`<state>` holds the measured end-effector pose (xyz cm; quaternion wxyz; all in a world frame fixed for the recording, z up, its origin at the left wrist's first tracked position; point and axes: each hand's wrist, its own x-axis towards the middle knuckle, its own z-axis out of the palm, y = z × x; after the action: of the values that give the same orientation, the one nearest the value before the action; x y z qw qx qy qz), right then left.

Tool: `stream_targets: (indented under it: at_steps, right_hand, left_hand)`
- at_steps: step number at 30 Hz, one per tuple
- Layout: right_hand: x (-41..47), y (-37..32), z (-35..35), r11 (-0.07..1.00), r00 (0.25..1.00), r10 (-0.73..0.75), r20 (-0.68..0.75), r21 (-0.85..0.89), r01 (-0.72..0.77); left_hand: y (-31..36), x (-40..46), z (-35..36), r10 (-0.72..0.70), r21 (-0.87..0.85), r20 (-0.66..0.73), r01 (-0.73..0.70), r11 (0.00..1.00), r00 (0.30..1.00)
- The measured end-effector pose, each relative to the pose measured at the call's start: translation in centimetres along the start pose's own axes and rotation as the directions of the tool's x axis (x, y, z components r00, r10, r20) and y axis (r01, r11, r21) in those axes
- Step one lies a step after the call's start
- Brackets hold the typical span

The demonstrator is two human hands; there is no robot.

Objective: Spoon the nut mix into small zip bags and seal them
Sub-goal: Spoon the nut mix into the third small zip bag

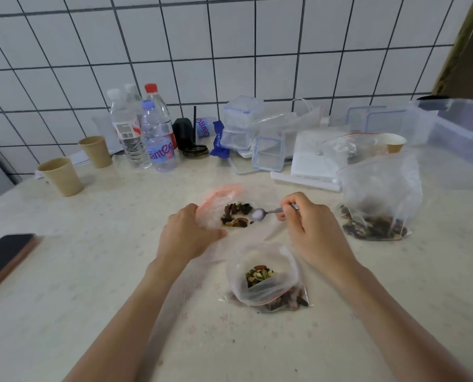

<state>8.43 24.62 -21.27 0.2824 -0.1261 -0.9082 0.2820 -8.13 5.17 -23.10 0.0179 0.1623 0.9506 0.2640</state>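
Note:
My left hand (187, 234) pinches the red-zip rim of a small clear zip bag (224, 195) lying on the counter, holding its mouth apart. A little nut mix (235, 215) lies inside it. My right hand (309, 226) grips a metal spoon (262, 213) whose bowl sits at the bag's mouth beside the nuts. A second small zip bag (265, 279) with nut mix stands closer to me, its top unsealed. A large zip bag (378, 199) holding the dark nut mix supply stands at the right.
Two paper cups (61, 176) stand at the left, with water bottles (158, 136) behind them. Clear plastic boxes (268, 150) and a big tub (466, 139) crowd the back right. A phone (5, 256) lies near the left edge. A tiled wall runs behind.

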Motion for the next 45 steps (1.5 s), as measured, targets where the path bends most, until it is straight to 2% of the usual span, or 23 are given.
stream_targets:
  at_steps: [4, 8, 13, 16, 22, 25, 29, 32, 38, 41, 45]
  right_hand:
    - [-0.2, -0.2, 0.0, 1.000, 0.999, -0.013, 0.038, -0.024, 0.014]
    - [-0.1, 0.1, 0.6, 0.989, 0.996, 0.081, 0.031, 0.125, -0.084]
    - [0.0, 0.1, 1.1, 0.958, 0.988, 0.149, 0.031, 0.243, -0.152]
    - [-0.2, -0.3, 1.1, 0.959, 0.988, 0.154, 0.017, 0.240, -0.153]
    - [-0.2, -0.9, 0.2, 0.986, 0.994, 0.083, -0.067, 0.152, -0.072]
    - [-0.2, -0.8, -0.1, 0.982, 0.994, 0.095, -0.052, 0.167, -0.085]
    - [-0.1, -0.8, 0.3, 0.960, 0.989, 0.148, 0.017, 0.240, -0.148]
    - [-0.1, -0.9, 0.8, 0.928, 0.977, 0.200, 0.071, 0.305, -0.212]
    - [-0.2, -1.0, 2.1, 0.838, 0.937, 0.314, 0.154, 0.419, -0.350]
    - [-0.2, -0.9, 2.3, 0.767, 0.907, 0.371, 0.199, 0.485, -0.420]
    - [-0.3, -0.7, 2.2, 0.651, 0.867, 0.427, 0.258, 0.577, -0.492]
  left_hand:
    - [-0.4, 0.2, 0.4, 0.013, 0.014, -0.006, -0.013, 1.000, 1.000]
    - [-0.2, 0.1, 0.5, 0.022, -0.014, 0.007, -0.022, 1.000, 1.000]
    - [0.4, -0.3, -0.3, 0.057, -0.228, 0.001, -0.056, 0.972, 0.998]
    - [0.6, -0.5, -0.9, 0.036, -0.330, 0.012, -0.030, 0.944, 0.999]
    - [1.1, -1.0, -1.2, -0.005, -0.418, 0.076, 0.036, 0.908, 0.997]
    - [1.0, -0.8, -0.9, -0.028, -0.383, 0.105, 0.066, 0.921, 0.994]
    - [1.0, -0.8, -0.6, -0.010, -0.244, 0.077, 0.028, 0.969, 0.997]
    - [1.2, -1.1, -0.6, -0.022, -0.224, 0.095, 0.043, 0.974, 0.995]
    - [1.3, -1.1, -0.6, -0.004, -0.441, 0.140, 0.066, 0.895, 0.990]
    - [1.3, -1.1, -0.4, -0.016, -0.477, 0.177, 0.100, 0.873, 0.984]
    - [1.0, -1.0, -0.6, -0.023, -0.507, 0.146, 0.095, 0.857, 0.989]
